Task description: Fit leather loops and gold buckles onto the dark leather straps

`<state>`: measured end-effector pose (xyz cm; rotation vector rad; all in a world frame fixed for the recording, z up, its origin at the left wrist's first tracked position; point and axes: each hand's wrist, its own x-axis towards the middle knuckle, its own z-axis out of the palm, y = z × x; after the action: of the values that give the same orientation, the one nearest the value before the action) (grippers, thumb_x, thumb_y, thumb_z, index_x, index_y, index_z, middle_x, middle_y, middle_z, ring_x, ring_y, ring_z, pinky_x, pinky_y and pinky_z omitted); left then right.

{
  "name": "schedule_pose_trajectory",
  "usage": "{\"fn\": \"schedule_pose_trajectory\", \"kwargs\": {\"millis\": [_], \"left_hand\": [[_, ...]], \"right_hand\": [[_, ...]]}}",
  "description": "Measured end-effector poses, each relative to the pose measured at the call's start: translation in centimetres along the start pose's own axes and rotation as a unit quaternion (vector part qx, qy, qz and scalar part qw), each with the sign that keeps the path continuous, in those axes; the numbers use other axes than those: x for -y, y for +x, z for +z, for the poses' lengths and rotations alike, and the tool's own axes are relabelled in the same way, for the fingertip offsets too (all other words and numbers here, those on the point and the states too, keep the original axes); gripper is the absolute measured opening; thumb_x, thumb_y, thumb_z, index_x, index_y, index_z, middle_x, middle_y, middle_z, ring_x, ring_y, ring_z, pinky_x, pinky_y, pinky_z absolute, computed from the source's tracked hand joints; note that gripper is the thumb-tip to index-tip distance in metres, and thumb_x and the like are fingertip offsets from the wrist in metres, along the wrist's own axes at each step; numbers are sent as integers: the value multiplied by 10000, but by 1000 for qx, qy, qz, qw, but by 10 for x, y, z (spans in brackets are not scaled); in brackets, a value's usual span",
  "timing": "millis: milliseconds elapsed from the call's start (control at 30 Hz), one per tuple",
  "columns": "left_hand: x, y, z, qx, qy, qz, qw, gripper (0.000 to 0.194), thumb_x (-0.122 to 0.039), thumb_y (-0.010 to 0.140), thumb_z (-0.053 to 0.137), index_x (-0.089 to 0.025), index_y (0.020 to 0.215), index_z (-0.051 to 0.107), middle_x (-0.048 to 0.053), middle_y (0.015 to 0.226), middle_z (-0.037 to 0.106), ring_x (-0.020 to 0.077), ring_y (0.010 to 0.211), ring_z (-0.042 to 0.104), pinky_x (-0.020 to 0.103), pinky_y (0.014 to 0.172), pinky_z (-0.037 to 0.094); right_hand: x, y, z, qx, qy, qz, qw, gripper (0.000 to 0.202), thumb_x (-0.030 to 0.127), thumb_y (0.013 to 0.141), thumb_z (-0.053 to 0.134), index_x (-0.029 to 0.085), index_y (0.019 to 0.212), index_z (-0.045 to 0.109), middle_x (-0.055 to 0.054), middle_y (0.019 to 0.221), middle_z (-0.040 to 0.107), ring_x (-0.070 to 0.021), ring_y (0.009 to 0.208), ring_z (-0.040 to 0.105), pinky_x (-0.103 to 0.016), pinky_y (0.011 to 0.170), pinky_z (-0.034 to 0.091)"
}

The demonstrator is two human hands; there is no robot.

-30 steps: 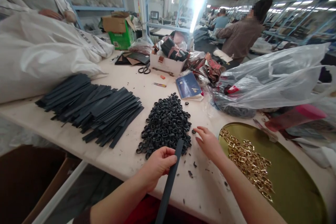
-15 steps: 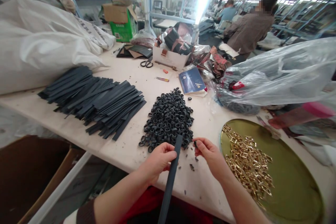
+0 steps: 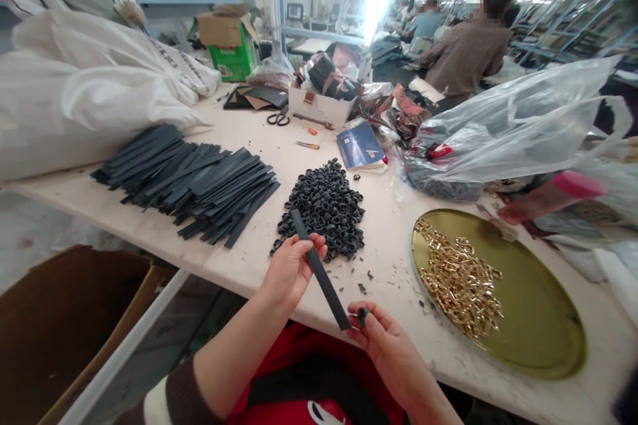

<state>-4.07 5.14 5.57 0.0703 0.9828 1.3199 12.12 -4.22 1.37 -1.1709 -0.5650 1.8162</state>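
My left hand (image 3: 295,265) grips a dark, flat strap strip (image 3: 321,273) near its upper part, thumb on top. The strip slants down to the right, its lower end beside the fingers of my right hand (image 3: 376,332). Between thumb and fingertips my right hand pinches a small dark loop (image 3: 363,315). Whether the right fingers also touch the strip, I cannot tell. Just beyond my left hand lies a heap of small dark loops (image 3: 326,202). A pile of similar dark strips (image 3: 199,179) is spread on the table to the left.
A gold oval tray (image 3: 543,319) with gold metal buckles (image 3: 461,282) stands at the right. Scissors (image 3: 278,117), a blue booklet (image 3: 359,146) and a white box (image 3: 319,108) lie farther back. White sacks (image 3: 90,93) cover the left. A person (image 3: 466,46) is in the background.
The strip has swung from leaning right to leaning left at its top, its lower end now by my right hand. My right hand has moved down and nearer to me with the small loop.
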Motion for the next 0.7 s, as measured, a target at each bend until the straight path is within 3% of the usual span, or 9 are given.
{"fn": "schedule_pose_trajectory", "kwargs": {"millis": [100,233,333,400,467,567,633,700], "left_hand": [[3,0,4,-17,-12,30,999,182,40,730,438,-137,728,481,32,772,602,109,725,623,306,789,518],[14,-7,2,-12,-2,43,999,163,9,728,462,-153,717,466,13,764,605,110,750,622,321,818,499],[14,-19,-10,81,69,31,994,143,-38,691,530,-162,757,506,13,819,635,135,850,608,330,853,467],[8,-28,-21,174,127,-22,976,176,-52,650,576,-169,771,524,17,842,653,159,915,593,324,862,448],[1,-35,-30,242,170,-113,949,166,-75,628,601,-166,742,524,22,799,661,184,898,606,329,839,448],[-5,-40,-35,287,254,-223,896,114,-191,694,580,-165,800,546,39,821,655,192,858,617,326,791,455],[-1,-41,-33,333,348,-275,832,188,-258,749,535,-170,914,551,49,880,644,179,834,615,303,745,462],[9,-42,-31,378,460,-294,747,214,-289,792,465,-175,958,539,31,781,635,153,678,611,272,631,464]], "right_hand": [[-9,-10,5,33,-31,-14,999,244,405,699,652,213,838,596,-48,1047,602,-203,974,554,-367,893,415],[-16,-3,4,-38,-62,-37,997,299,422,679,664,188,847,582,-41,825,631,-189,815,594,-352,810,450],[-8,4,-11,-80,-57,-53,994,322,430,677,661,182,863,574,-15,733,603,-156,690,575,-315,720,460],[4,3,-24,-59,-104,-51,992,310,427,698,642,177,870,576,3,666,590,-139,632,547,-289,675,442],[17,-2,-33,-7,-171,-42,984,276,410,719,623,174,856,583,22,606,572,-125,592,517,-264,639,417],[34,-11,-36,68,-254,-29,964,220,372,734,610,180,841,589,33,616,556,-112,585,484,-234,581,378],[41,-13,-30,90,-298,-38,949,183,344,743,604,184,829,595,22,679,568,-118,628,486,-229,579,372],[43,-10,-24,94,-319,-51,942,157,323,748,600,184,819,601,11,731,582,-126,675,495,-233,609,381]]}}
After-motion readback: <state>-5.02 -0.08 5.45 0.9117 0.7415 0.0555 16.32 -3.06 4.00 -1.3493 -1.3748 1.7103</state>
